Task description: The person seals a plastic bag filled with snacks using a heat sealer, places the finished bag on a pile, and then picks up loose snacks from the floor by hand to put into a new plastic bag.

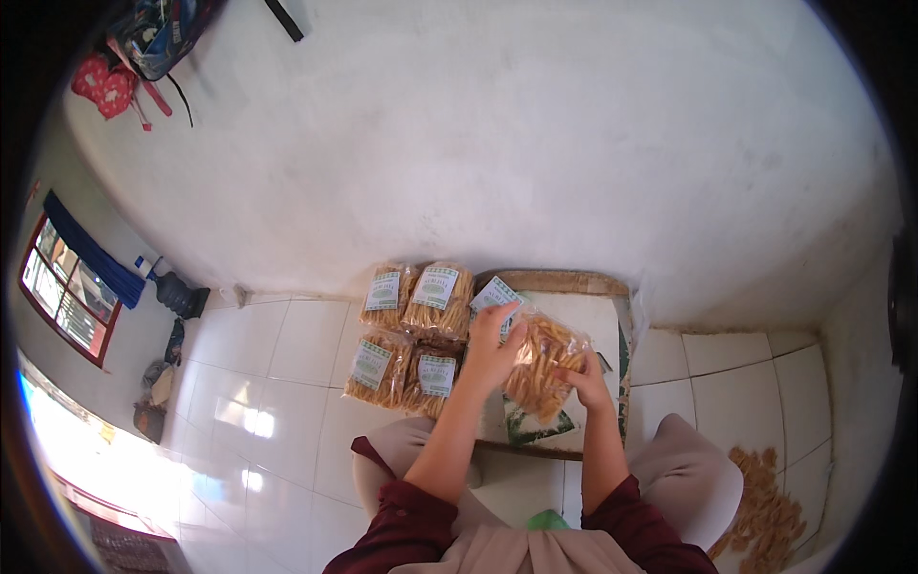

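A clear plastic bag of golden-brown snack sticks (546, 359) is held above a low, worn table (599, 308). My right hand (589, 380) grips its right side, thumb across the front. At the bag's upper left, my left hand (495, 341) is raised with thumb and fingers apart; whether it holds the bag's edge or a label is unclear. Just behind that hand lies a white and green printed label card (495, 295). Left of the table stand several filled bags, such as a labelled one (439, 298) at the back and another (379, 369) nearer me.
Loose brown pieces (767, 502) lie heaped on the tiled floor (301, 402) at the lower right. A white wall (502, 158) rises behind the table. My bent knees flank the table. A large water bottle (176, 294) stands near the far left window (68, 287).
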A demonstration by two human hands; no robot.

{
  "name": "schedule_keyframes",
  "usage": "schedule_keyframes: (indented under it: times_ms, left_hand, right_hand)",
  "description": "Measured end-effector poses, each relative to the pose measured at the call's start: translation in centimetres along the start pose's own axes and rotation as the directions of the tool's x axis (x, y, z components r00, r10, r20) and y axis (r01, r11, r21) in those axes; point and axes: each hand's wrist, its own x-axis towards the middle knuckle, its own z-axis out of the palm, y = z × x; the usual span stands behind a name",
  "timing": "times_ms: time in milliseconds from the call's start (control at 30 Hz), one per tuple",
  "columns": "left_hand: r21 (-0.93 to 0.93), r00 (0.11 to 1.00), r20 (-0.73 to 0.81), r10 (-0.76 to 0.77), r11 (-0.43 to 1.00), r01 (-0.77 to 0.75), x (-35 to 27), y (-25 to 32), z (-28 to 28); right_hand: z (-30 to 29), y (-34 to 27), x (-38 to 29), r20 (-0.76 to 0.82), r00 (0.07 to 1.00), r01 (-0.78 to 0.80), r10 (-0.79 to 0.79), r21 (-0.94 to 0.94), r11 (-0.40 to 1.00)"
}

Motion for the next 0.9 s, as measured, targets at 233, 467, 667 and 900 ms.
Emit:
schedule_keyframes:
  times_ms: [233, 467, 667, 900]
  left_hand:
    - [-0.523, 0.967, 0.253, 0.015, 0.843, 0.124, -0.1, 4.3, -7.8]
    - [-0.456, 0.986, 0.158, -0.06, 0.881, 0.126, -2.4, 6.0, -8.1]
    - [-0.17, 0.995, -0.093, 0.035, 0.984, -0.05, -10.3, 5.2, -2.7]
    - [-0.898, 0.829, 0.434, -0.352, -0.243, 0.367, -12.9, -6.7, -5.4]
  right_hand:
    - [3.1, -6.5, -2.3, 0.179, 0.982, -0.109, 0.053, 0.318, 0.942]
    - [3.9, -8.6, -2.1, 0.229, 0.973, -0.028, -0.008, 0.153, 0.988]
    - [9.7, -10.0, -0.8, 0.01, 0.976, -0.203, 0.217, -0.312, 0.928]
    - [11.0, -3.7, 1.1, 0.057, 0.952, -0.242, 0.299, -0.456, 0.857]
